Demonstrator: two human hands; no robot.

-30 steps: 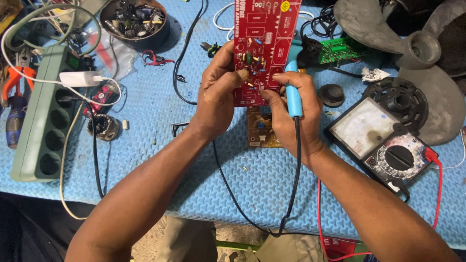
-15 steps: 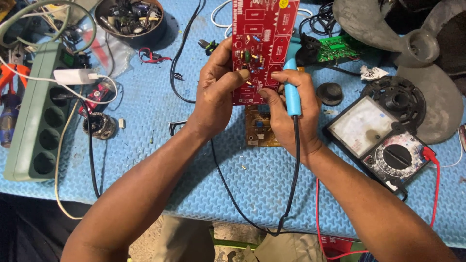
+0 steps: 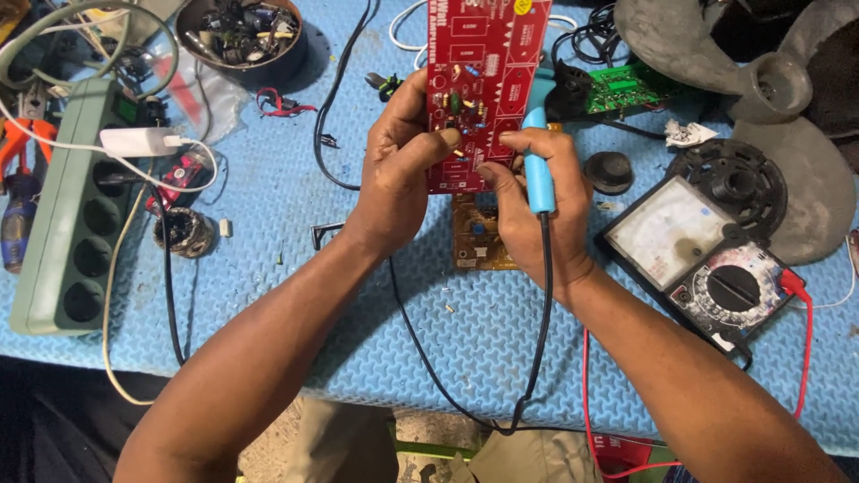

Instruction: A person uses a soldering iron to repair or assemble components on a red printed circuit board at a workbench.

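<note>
Head view: red circuit board point(image 3: 483, 89) held up above the blue textured mat point(image 3: 268, 233), long axis running near-to-far and tilted slightly right at its far end. Left hand point(image 3: 398, 179) grasps the board's near left edge, thumb pressed across its face beside a cluster of small components. Right hand point(image 3: 537, 210) clenches a blue-handled soldering iron point(image 3: 538, 161), handle nearly parallel to the board's right edge, tip end pointing far and hidden behind the board; its black cord point(image 3: 537, 340) drops toward the near edge. Right forefinger and thumb also pinch at the board's near edge. Both hands touch the board; the component cluster lies just far of the fingertips. A brown board point(image 3: 479, 237) lies beneath; an analog multimeter point(image 3: 707, 259) sits right, a green power strip point(image 3: 67, 215) left.
</note>
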